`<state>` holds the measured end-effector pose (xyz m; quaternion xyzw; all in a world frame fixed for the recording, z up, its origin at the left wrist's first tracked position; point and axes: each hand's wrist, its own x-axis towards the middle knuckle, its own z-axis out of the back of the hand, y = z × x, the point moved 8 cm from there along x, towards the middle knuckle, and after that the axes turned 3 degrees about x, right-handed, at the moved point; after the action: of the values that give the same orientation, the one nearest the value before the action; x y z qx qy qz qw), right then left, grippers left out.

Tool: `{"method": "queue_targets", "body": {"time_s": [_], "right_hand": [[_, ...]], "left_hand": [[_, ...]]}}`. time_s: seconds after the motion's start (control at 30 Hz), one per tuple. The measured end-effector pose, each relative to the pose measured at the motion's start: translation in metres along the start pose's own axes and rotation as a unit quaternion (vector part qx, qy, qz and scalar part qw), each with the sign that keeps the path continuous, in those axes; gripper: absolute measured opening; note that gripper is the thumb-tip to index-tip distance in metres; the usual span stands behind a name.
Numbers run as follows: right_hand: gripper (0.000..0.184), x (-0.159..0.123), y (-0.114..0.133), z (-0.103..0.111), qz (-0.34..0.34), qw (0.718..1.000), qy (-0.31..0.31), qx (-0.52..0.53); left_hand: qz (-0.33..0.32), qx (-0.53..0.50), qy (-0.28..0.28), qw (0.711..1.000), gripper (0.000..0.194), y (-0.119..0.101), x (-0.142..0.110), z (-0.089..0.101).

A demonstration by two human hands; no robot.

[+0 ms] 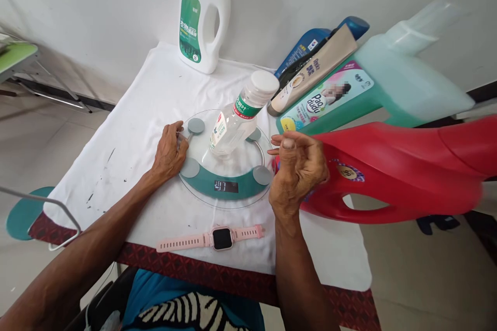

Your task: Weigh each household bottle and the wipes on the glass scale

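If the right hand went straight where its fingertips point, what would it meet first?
Likely the clear bottle on the scale; depth is unclear, so the right hand might touch the scale first.

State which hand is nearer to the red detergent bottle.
Right. The right hand is at the left end of the red detergent bottle, overlapping it in view; contact is unclear. The left hand is farther off, at the left edge of the glass scale.
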<state>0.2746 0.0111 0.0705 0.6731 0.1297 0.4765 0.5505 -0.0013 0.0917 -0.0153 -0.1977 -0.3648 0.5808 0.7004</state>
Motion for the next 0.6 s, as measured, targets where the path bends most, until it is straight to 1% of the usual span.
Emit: {"method": "queue_targets", "body": {"time_s": [0.07,0.13,0.27,0.33,0.37,0.4,0.5,0.53,0.6], "right_hand": [[0.027,0.003,0.004,-0.006,0.005,1.0,0.021,-0.001],[0.033,0.009,0.011,-0.016,0.016,0.998,0.052,0.008],[0.066,0.024,0.026,-0.046,0.036,0.993,0.114,-0.008],[0.077,0.029,0.027,-0.062,0.028,0.991,0.129,-0.023],[0.078,0.031,0.026,-0.069,0.02,0.991,0.133,-0.03],[0.074,0.031,0.024,-0.076,0.01,0.99,0.135,-0.037],[0.049,0.031,0.022,-0.092,-0.025,0.989,0.143,-0.043],[0.043,0.032,0.022,-0.097,-0.037,0.988,0.144,-0.033],[0.04,0.039,0.025,-0.107,-0.052,0.989,0.14,-0.003]], "left_hand": [[-0.003,-0.004,-0.004,1.0,0.043,0.0,0.0,-0.001],[-0.007,-0.008,-0.014,1.0,0.042,-0.001,-0.001,0.0],[-0.007,-0.014,-0.028,0.999,0.043,-0.001,-0.004,-0.002],[0.0,-0.022,-0.034,0.999,0.043,0.0,-0.006,-0.004],[0.001,-0.028,-0.038,0.999,0.044,0.0,-0.007,-0.004],[0.003,-0.034,-0.042,0.999,0.044,0.0,-0.007,-0.004],[0.006,-0.049,-0.049,0.998,0.045,-0.002,-0.009,-0.005],[0.008,-0.053,-0.051,0.997,0.044,-0.002,-0.009,-0.006],[0.015,-0.062,-0.055,0.996,0.042,-0.002,-0.011,-0.006]]}}
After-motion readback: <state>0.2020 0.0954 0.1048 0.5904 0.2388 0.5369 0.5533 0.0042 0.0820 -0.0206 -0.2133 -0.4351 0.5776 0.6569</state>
